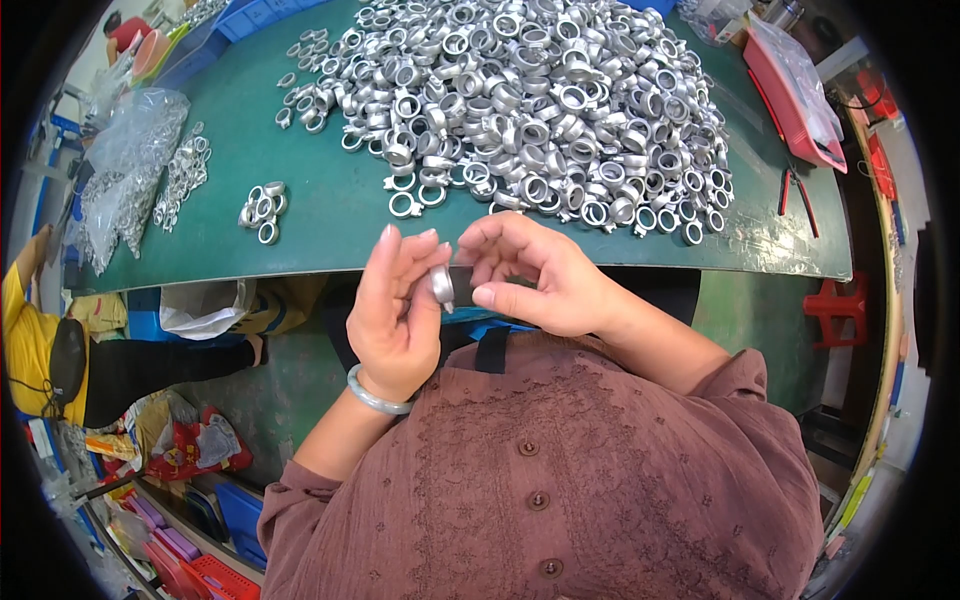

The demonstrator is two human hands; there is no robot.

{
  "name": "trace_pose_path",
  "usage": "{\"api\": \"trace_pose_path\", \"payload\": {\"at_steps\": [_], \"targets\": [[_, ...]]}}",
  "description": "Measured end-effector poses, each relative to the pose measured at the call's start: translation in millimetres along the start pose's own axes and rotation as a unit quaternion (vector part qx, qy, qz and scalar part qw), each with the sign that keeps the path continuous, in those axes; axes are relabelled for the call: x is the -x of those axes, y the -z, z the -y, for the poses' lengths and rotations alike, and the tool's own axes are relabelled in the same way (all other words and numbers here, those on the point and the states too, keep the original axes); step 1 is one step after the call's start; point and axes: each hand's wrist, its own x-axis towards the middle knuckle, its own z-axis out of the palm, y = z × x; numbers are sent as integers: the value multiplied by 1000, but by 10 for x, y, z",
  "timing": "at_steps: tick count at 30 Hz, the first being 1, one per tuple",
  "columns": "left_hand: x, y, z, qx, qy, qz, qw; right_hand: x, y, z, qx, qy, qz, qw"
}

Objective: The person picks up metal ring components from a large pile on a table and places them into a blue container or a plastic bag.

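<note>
My left hand (392, 318) is raised just off the table's near edge, with a silver metal ring part (442, 286) held between its thumb and fingers. The ring has a small stub at its lower end and is turned nearly edge-on. Close by on the right is my right hand (548, 280), fingers curved and thumb apart from them, with nothing seen between them. Its thumb tip points at the ring without touching it. Beyond both hands lies a large heap of similar ring parts (530, 130) on the green table (330, 225).
Several rings form a small group (264, 208) left of the heap. Farther left are a clear plastic bag (130, 165) of metal pieces and a loose pile (185, 175). Red-handled pliers (798, 200) and a pink tray (795, 95) sit at right. A person in yellow (45, 345) is at left.
</note>
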Motion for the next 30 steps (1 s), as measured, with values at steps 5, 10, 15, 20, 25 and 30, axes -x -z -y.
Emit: {"api": "trace_pose_path", "payload": {"at_steps": [5,10,15,20,25,30], "targets": [[-11,7,107,-175,-251,47,951,-16,-95,36,-79,-52,32,995],[-2,90,86,-184,-170,50,967,-37,-76,68,21,-45,12,999],[-201,531,131,-409,-143,-79,898,-80,-35,-113,587,265,39,764],[-432,1169,409,-550,-59,-174,814,-94,-76,-197,614,326,70,715],[-613,1457,569,-616,43,-56,785,-71,-82,-308,627,291,122,712],[-813,1500,664,-606,76,-5,792,-53,-126,-397,703,285,96,645]]}}
